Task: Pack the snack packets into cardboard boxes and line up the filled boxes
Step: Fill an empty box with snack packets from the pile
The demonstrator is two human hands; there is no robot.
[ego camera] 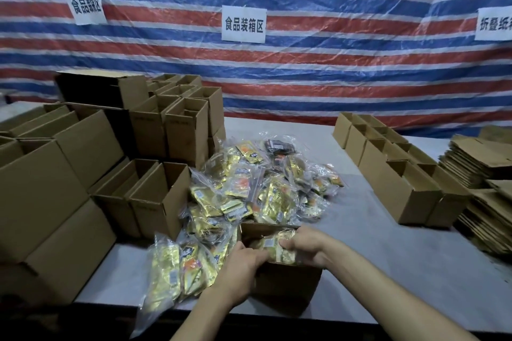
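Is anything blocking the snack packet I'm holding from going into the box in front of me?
Nothing visible does. The left hand and right hand hold the gold snack packet right at the open top of the cardboard box. The loose packet pile lies behind the box.

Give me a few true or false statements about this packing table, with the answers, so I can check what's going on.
1. The left hand and right hand both hold gold packets at the open top of the nearest box. True.
2. The loose packet pile lies on the floor. False: it lies on the table, behind that box.
3. Flattened cartons are stacked at the table's right end. True.
4. The tarp behind is plain green. False: it has red, blue and white stripes.
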